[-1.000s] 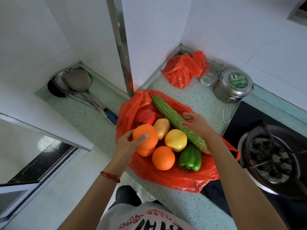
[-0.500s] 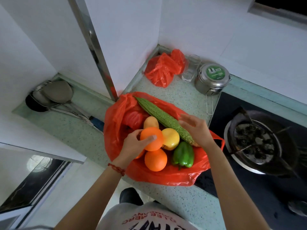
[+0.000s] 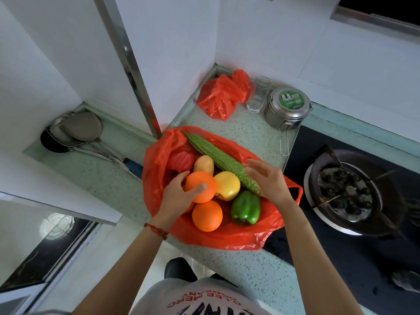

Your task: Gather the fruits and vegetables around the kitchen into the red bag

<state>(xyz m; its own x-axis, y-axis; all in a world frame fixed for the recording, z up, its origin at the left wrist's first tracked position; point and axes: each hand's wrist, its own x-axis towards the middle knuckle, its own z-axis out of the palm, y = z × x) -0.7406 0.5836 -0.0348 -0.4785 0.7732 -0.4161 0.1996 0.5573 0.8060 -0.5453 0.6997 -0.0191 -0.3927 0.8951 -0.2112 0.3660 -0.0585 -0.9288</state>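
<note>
lowering the round orange fruit (image 3: 201, 186), clasped in the left hand (image 3: 179, 196), into the crinkled red plastic bag (image 3: 227, 239) on the speckled counter (image 3: 250, 133); right hand (image 3: 267, 180) hovers empty, fingers spread. best nestle it low between neighbours.

We see both forearms bare, no sleeves reaching them. A red braided string bracelet (image 3: 156, 230) circles our left wrist. Our shirt (image 3: 204, 298) is white, printed with red and black lettering that reads upside down from here. Below it, dark trousers (image 3: 179, 269) show.
</note>
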